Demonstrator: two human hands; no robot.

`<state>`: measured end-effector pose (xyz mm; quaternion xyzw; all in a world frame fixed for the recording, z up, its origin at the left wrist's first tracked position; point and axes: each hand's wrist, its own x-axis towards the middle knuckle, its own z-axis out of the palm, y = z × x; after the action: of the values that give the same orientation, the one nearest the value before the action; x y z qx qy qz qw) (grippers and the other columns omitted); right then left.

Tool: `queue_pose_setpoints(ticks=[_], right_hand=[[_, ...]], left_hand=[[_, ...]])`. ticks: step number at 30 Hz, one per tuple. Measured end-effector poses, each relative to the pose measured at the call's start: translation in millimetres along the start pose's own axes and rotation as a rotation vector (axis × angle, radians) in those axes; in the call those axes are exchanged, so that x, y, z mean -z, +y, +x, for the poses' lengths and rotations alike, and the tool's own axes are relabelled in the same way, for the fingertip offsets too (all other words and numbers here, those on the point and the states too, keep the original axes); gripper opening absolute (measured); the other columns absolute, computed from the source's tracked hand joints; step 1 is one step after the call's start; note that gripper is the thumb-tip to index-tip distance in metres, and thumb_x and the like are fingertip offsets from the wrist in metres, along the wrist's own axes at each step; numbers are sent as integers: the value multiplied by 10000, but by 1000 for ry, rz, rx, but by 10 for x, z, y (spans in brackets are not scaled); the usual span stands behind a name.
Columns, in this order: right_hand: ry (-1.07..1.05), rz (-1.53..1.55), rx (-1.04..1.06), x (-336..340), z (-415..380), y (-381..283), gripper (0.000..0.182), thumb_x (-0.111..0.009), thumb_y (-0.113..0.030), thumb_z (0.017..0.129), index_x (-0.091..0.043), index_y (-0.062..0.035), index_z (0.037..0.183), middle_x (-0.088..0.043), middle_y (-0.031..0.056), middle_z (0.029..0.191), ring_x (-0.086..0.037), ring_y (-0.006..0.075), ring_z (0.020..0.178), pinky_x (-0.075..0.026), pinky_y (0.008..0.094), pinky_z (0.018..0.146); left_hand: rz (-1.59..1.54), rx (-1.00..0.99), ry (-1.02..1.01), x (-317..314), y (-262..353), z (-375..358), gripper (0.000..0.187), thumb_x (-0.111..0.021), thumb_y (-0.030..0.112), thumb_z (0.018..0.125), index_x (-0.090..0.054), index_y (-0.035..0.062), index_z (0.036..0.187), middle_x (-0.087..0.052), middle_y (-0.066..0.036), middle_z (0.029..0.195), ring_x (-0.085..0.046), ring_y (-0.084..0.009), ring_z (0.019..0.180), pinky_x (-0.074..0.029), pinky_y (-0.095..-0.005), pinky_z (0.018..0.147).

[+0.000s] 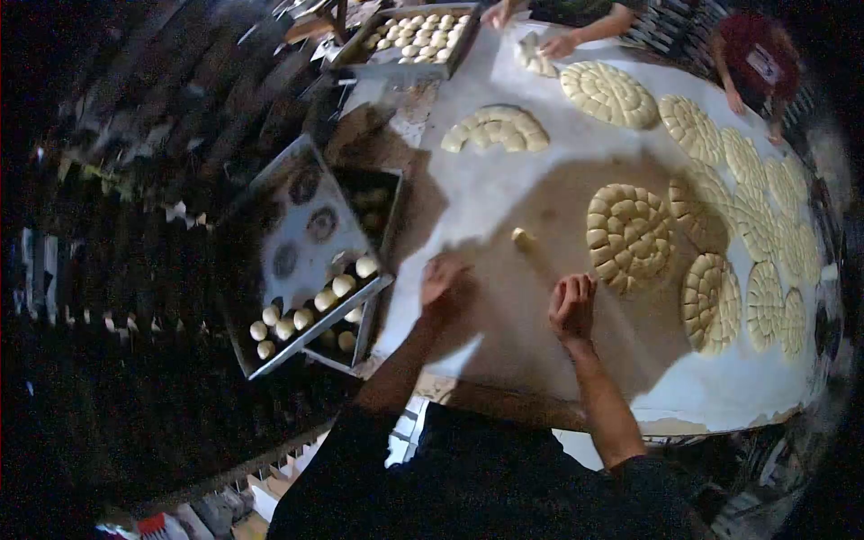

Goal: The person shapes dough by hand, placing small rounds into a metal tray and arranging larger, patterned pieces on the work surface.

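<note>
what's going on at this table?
A person works dough at a white-covered table. The left hand and right hand are both down on the surface; whether they hold dough is unclear. One small dough piece lies just ahead of them. Spiral rounds of dough pieces cover the right side. A tray of dough balls sits to the left. Other people's hands work at the far edge.

The table [504,193] has a pale, matt top that looks dusted with flour. The dough rolls [627,234] on it look soft, smooth and matt cream. A single dough piece [523,239] has the same dull finish. The tray [290,220] beside the table looks like grey metal, worn and faintly shiny, holding smooth dough balls [317,301].
</note>
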<state>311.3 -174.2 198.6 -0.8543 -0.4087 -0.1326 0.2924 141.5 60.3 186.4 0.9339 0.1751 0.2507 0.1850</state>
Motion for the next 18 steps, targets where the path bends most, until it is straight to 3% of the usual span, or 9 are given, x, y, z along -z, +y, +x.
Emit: queue_pose_setpoints(ticks=[2,5,7,8,11,14,15,17,18], right_hand=[[7,129,-161,-182,-23,-347,114,-544,-118,892,-556,-5,886,-557,196,899,-524,396,946,-346,509,1011],[-118,225,8,-68,-479,-596,118,-560,-123,894,-564,-8,923,-575,178,949,-535,376,996,-368,477,985],[-102,111,298,83,-683,-490,124,-578,-132,888,-594,-11,912,-608,161,922,-588,371,922,-444,461,876],[-237,104,188,247,-721,-418,143,-599,-142,880,-615,-2,910,-618,162,886,-608,357,850,-472,452,800],[-690,-26,-338,611,-558,-128,225,-560,-218,916,-648,-11,929,-649,168,884,-651,302,764,-525,399,700],[-769,391,-727,574,-84,-920,307,-553,-277,956,-655,3,1027,-667,184,896,-669,272,711,-542,372,679],[-751,546,-603,469,65,-1298,319,-560,-289,959,-647,-8,1082,-673,172,923,-671,243,768,-543,361,691],[-729,861,-321,351,456,-2446,268,-538,-203,982,-599,19,1119,-635,108,1021,-644,193,860,-554,329,774],[-729,687,45,358,762,-2957,257,-572,-199,962,-597,4,1118,-631,92,1020,-632,178,883,-537,327,778]], left_hand=[[-58,17,-42,-252,243,19,258,-674,228,798,-654,95,1017,-644,-97,1022,-600,-302,1012,-442,-441,952],[-328,-87,-144,-607,243,-629,317,-667,227,813,-636,60,1080,-611,-127,1152,-585,-316,1062,-467,-459,934],[-221,-188,-150,-260,205,-1138,358,-656,224,831,-608,49,1140,-595,-156,1191,-579,-341,1074,-467,-471,936],[-174,-242,-158,-79,180,-1273,379,-650,222,840,-595,44,1170,-587,-171,1210,-576,-353,1080,-467,-478,937],[-320,311,-508,866,56,-1193,417,-620,188,867,-543,58,1256,-560,-202,1259,-565,-381,1098,-463,-478,954],[-467,308,-152,2198,-294,-764,361,-621,204,858,-607,64,1191,-596,-214,1190,-558,-378,1110,-445,-498,950],[-278,201,94,2643,-422,-668,312,-601,197,880,-611,74,1166,-612,-226,1147,-577,-380,1078,-469,-505,898],[-238,190,-146,3153,-1009,-578,259,-591,239,883,-656,82,1078,-647,-196,1080,-592,-383,1042,-471,-512,856],[-66,251,-227,3162,-1353,-612,244,-585,227,881,-661,85,1065,-654,-184,1066,-602,-382,1015,-481,-494,838]])
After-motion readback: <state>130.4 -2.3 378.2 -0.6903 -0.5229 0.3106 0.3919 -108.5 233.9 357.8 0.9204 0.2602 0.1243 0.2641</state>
